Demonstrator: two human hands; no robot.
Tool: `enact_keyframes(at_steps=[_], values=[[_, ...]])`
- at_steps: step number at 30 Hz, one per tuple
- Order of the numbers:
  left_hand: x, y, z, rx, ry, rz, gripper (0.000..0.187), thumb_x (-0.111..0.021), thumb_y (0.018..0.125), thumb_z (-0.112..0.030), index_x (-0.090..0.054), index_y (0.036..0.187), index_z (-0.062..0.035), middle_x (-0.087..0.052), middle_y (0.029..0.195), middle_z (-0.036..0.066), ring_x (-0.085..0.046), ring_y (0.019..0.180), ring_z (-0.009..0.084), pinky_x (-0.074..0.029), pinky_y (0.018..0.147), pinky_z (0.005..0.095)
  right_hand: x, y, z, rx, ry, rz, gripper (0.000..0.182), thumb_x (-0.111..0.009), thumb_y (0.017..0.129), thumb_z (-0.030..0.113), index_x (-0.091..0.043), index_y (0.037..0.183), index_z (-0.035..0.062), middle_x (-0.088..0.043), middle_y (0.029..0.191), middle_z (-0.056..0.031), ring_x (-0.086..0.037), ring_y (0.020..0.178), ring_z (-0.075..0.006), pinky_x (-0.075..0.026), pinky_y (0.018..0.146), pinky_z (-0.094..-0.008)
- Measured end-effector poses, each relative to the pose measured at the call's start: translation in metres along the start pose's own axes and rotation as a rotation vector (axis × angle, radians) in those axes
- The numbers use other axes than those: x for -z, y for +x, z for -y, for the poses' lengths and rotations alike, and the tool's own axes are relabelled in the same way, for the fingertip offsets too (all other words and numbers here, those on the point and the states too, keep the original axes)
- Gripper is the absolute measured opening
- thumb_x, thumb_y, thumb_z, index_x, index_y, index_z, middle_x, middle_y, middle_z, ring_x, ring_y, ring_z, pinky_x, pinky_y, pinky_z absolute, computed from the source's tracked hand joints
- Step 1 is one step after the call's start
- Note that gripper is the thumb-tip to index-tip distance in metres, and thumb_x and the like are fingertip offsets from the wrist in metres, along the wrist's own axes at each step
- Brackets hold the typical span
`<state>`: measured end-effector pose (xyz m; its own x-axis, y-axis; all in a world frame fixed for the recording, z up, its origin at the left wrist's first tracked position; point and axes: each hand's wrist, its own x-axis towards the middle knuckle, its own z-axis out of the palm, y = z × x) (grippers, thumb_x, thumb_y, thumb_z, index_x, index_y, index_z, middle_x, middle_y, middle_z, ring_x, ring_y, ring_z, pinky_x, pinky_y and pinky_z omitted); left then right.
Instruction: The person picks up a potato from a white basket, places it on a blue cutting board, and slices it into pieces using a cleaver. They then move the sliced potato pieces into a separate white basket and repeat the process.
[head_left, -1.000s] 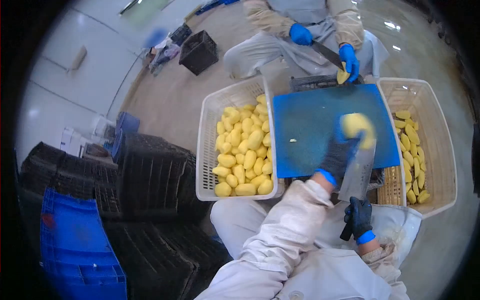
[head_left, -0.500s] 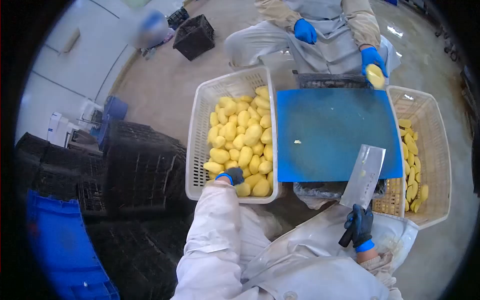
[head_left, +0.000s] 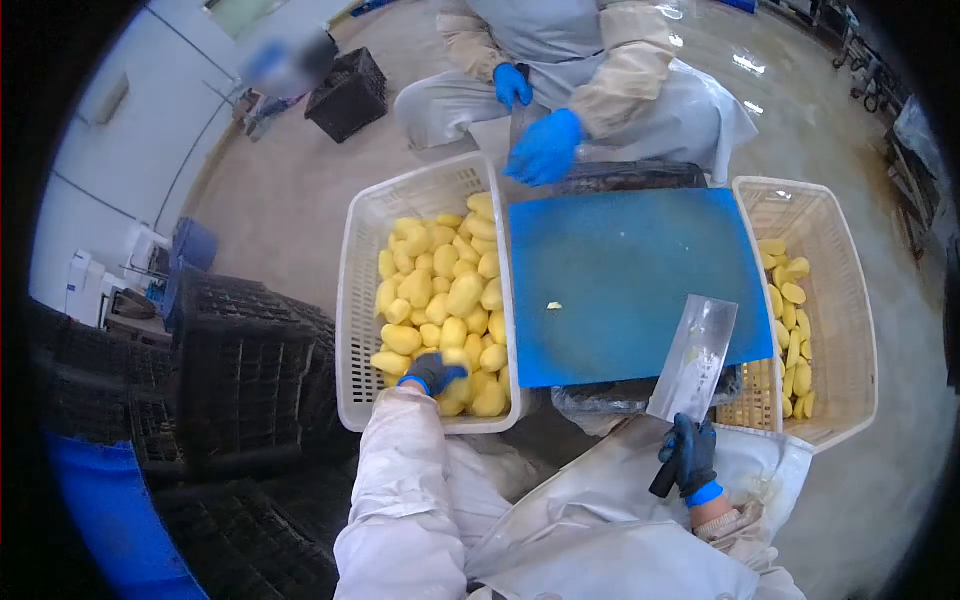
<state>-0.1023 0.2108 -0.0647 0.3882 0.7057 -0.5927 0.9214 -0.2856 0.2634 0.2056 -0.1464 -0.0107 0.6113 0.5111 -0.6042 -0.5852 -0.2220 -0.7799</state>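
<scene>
One potato (head_left: 455, 359) sits right at the fingers of the gloved left hand (head_left: 430, 373), near the close edge of the left crate (head_left: 358, 310); can't tell if they're gripping it. Crate's loaded with whole peeled potatoes (head_left: 465, 295). Right hand's (head_left: 690, 450) wrapped round a cleaver (head_left: 697, 355), blade over the blue board's (head_left: 620, 280) near edge, toward its right corner. Right crate (head_left: 845, 330) holds cut pieces (head_left: 793, 293).
</scene>
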Motion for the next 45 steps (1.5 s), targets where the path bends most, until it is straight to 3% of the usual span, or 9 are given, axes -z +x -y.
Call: enact_keyframes(at_steps=[2,4,8,12,15,18,25,40,45], values=[[0.02,0.003,-0.015,-0.061,-0.291,-0.272,0.044,-0.066,0.073,-0.044,-0.063,0.086,-0.0016,-0.061,0.069,0.012,-0.059,0.057,0.0203,-0.048,0.053,0.0324,0.002,0.002,-0.002,0.003,-0.026,0.012,0.016,-0.054,0.086,0.017,-0.049,0.093,0.0038,-0.05,0.058,-0.0052,-0.048,0.041,-0.0148,-0.04,0.035,-0.0273],[0.05,-0.022,-0.071,-0.145,-0.994,-0.189,0.034,-0.066,0.077,-0.032,-0.062,0.09,-0.0005,-0.061,0.075,0.004,-0.057,0.062,0.0141,-0.048,0.055,0.0276,0.005,0.005,-0.004,0.015,-0.052,0.012,0.015,-0.055,0.086,0.017,-0.049,0.093,0.004,-0.05,0.058,-0.0049,-0.048,0.041,-0.0146,-0.04,0.036,-0.0271],[0.053,-0.051,-0.174,-0.317,-1.15,0.105,0.03,-0.066,0.078,-0.026,-0.062,0.097,-0.0034,-0.063,0.088,0.004,-0.06,0.077,0.0136,-0.05,0.066,0.027,0.003,-0.002,0.001,0.061,-0.161,0.031,0.013,-0.055,0.086,0.015,-0.049,0.092,0.0058,-0.05,0.057,-0.0039,-0.048,0.041,-0.0131,-0.04,0.035,-0.0262],[-0.005,-0.02,-0.208,-0.525,-0.377,-0.194,0.052,-0.062,0.081,-0.036,-0.051,0.116,0.0012,-0.059,0.106,0.019,-0.056,0.1,0.0317,-0.045,0.086,0.0366,0.0,-0.016,0.004,0.055,-0.139,0.135,0.016,-0.055,0.087,0.018,-0.05,0.099,0.0077,-0.049,0.059,-0.002,-0.049,0.045,-0.0119,-0.041,0.038,-0.0241],[-0.022,-0.038,-0.224,-0.383,-0.577,-0.574,0.059,-0.058,0.083,-0.039,-0.044,0.124,0.0006,-0.053,0.115,0.025,-0.05,0.11,0.0365,-0.039,0.093,0.0377,-0.019,-0.043,0.03,0.164,-0.26,0.229,0.019,-0.055,0.087,0.021,-0.051,0.098,0.006,-0.052,0.059,-0.0038,-0.051,0.046,-0.0131,-0.042,0.042,-0.0266],[-0.039,-0.023,-0.216,-0.406,-0.588,-0.604,0.064,-0.047,0.086,-0.049,-0.036,0.132,-0.0057,-0.054,0.112,0.025,-0.051,0.104,0.0414,-0.041,0.087,0.0449,-0.036,-0.047,0.042,0.23,-0.559,0.279,0.026,-0.056,0.086,0.028,-0.052,0.096,0.0043,-0.056,0.06,-0.0052,-0.053,0.049,-0.0129,-0.044,0.046,-0.0298],[-0.041,-0.031,-0.222,-0.338,-0.548,-0.685,0.052,-0.034,0.092,-0.044,-0.036,0.132,-0.0112,-0.054,0.11,0.026,-0.052,0.098,0.0438,-0.042,0.083,0.0484,-0.076,-0.048,0.056,0.611,-1.118,0.228,0.025,-0.05,0.084,0.027,-0.053,0.09,0.003,-0.06,0.073,-0.0218,-0.058,0.069,-0.0408,-0.045,0.061,-0.0492],[-0.034,-0.043,-0.222,-0.188,-0.528,-0.485,0.046,-0.039,0.091,-0.035,-0.038,0.13,-0.011,-0.057,0.101,0.026,-0.055,0.093,0.0424,-0.043,0.079,0.0488,-0.116,-0.029,0.077,0.492,-1.46,0.262,0.033,-0.048,0.083,0.026,-0.054,0.097,-0.0032,-0.06,0.081,-0.0272,-0.059,0.08,-0.0403,-0.047,0.069,-0.048],[-0.038,-0.058,-0.192,-0.348,-0.75,-0.867,0.04,-0.041,0.092,-0.032,-0.048,0.122,-0.0049,-0.056,0.106,0.026,-0.052,0.099,0.0415,-0.042,0.084,0.0446,-0.108,-0.056,0.102,0.622,-1.289,0.221,0.036,-0.046,0.086,0.03,-0.054,0.097,-0.0034,-0.06,0.081,-0.027,-0.059,0.079,-0.0401,-0.046,0.068,-0.0482]])
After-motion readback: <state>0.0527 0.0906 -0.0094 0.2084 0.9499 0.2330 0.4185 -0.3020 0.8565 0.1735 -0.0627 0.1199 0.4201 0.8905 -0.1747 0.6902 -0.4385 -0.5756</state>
